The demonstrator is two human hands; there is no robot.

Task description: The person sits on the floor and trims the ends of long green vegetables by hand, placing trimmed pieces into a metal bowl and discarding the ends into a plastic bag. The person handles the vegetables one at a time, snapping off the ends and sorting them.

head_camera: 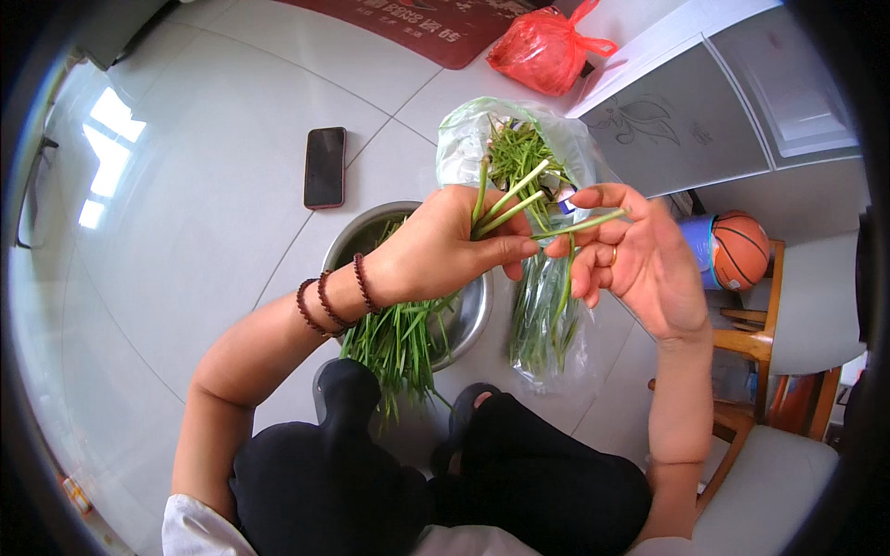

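My left hand [452, 236] grips several green stalks [511, 208] that look like chives, their pale cut ends pointing up and right. One stalk [584, 224] reaches across to my right hand [640, 264], whose fingers are spread and curled around it without a clear grip. Near its fingertips hangs a thin green leaf [565, 278]. Beneath my left forearm, a steel basin [480, 313] holds long green leaves [396, 347] that spill over its near rim. Behind my hands, a clear plastic bag [462, 139] lies open, with short green trimmings [518, 149] at its mouth.
A phone [325, 167] lies on the tiled floor [208, 174]. Farther off are a red plastic bag [539, 52] and a dark red mat [424, 28]. Right of me stand a grey cabinet [674, 118], a basketball [741, 250] and wooden chairs [772, 313].
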